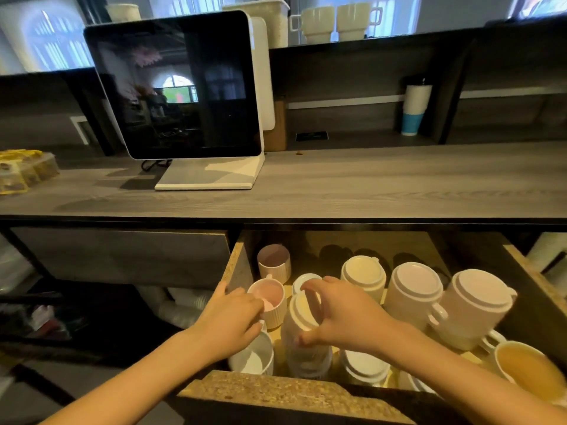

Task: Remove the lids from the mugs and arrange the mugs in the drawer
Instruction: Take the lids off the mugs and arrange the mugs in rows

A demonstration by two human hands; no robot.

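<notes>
lower centre of the frame: the open drawer point(239, 265), its chipboard front edge nearest me.

right hand point(346, 314): i read it as clasping the lid point(302, 311) of the centre mug point(306, 354). the fingers curl over the lid's far rim and the thumb presses its near rim, so the lid sits directly left of the palm, inside the grasp. the centre mug stands in the drawer's front row, blurred, and seems to lean slightly left.

left hand point(233, 320): it lies just left of that mug. its fingers bend down between the ribbed mug point(276, 314) with a pink inside and the open white mug point(254, 360) below it. i cannot tell whether it holds either one.

right of the grasp: three lidded mugs point(414, 289) in a row across the middle right, well apart from both hands, and a yellow-lit open mug point(527, 369) at the lower right corner.

behind the ribbed mug: an open ribbed cup point(274, 265) at the drawer's back left.

upper half: a grey counter point(368, 185) carrying a dark monitor point(184, 87), and a white and blue tumbler point(414, 108) on the shelf at upper right.
</notes>
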